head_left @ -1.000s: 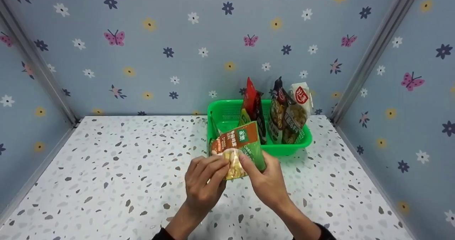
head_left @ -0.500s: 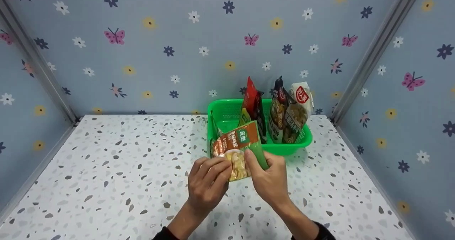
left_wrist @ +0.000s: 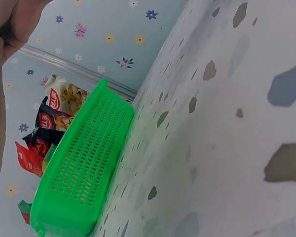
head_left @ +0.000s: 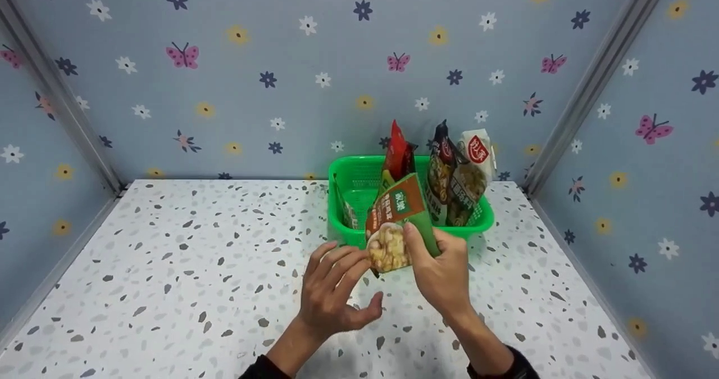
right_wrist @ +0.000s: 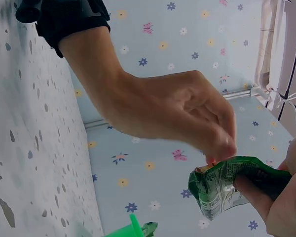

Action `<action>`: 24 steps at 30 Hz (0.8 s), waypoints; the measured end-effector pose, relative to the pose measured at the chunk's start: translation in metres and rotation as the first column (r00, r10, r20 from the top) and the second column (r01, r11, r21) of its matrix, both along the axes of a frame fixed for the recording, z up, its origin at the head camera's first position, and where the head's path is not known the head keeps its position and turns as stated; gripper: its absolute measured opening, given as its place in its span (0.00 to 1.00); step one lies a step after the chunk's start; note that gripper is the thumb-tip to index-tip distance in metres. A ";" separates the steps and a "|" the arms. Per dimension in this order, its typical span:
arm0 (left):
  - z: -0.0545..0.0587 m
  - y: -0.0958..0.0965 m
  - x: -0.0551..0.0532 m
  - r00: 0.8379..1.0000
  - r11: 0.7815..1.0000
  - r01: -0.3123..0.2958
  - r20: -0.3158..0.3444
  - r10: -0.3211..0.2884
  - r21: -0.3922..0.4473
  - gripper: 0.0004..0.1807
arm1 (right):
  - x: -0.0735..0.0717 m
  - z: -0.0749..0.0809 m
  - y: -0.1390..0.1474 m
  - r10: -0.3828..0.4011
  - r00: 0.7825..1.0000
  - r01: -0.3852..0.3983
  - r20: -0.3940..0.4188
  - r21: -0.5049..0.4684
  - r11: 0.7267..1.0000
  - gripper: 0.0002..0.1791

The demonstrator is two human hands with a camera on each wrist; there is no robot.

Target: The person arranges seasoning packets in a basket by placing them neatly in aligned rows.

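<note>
My right hand [head_left: 441, 266] grips a brown and green soup packet [head_left: 393, 233], thumb across its front and the other fingers behind. Mushroom-like pieces are pictured on the packet's front, and its printed back [right_wrist: 222, 190] shows in the right wrist view. At the packet's lower left corner are the fingertips of my left hand [head_left: 334, 292], its fingers extended and the thumb spread apart below. The packet overlaps the front rim of a green basket [head_left: 351, 236] in the head view.
Inside the basket, a red pouch [head_left: 396, 149], a dark pouch [head_left: 441, 171] and a white-topped pouch [head_left: 474, 171] stand upright. A flat packet [head_left: 349, 213] leans at its left side. The speckled table [head_left: 196, 255] meets a flowered back wall [head_left: 253, 115].
The packet has moved right and slightly up with my right hand. My left thumb has come away from the packet and spread out, leaving the left fingertips at its corner.
</note>
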State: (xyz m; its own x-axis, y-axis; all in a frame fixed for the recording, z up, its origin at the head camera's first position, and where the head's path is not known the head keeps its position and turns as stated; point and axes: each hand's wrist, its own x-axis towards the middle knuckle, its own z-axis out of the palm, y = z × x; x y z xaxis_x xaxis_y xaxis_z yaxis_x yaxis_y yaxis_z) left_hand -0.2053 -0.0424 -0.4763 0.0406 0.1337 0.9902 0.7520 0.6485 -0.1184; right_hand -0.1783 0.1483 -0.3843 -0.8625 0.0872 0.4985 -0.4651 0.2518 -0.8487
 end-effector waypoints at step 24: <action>-0.043 -0.022 -0.053 0.866 0.988 -0.059 0.485 0.122 -0.144 0.18 | -0.023 0.005 0.024 -0.083 0.996 0.084 -0.010 0.022 0.996 0.21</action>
State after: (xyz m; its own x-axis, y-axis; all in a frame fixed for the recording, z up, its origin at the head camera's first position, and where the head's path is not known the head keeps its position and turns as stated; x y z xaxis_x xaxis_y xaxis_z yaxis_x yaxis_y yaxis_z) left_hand -0.2586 -0.0649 -0.5195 -0.4648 0.2318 0.8545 0.6716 0.7212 0.1697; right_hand -0.2012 0.1722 -0.3792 -0.8482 0.1474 0.5088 -0.4492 0.3092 -0.8382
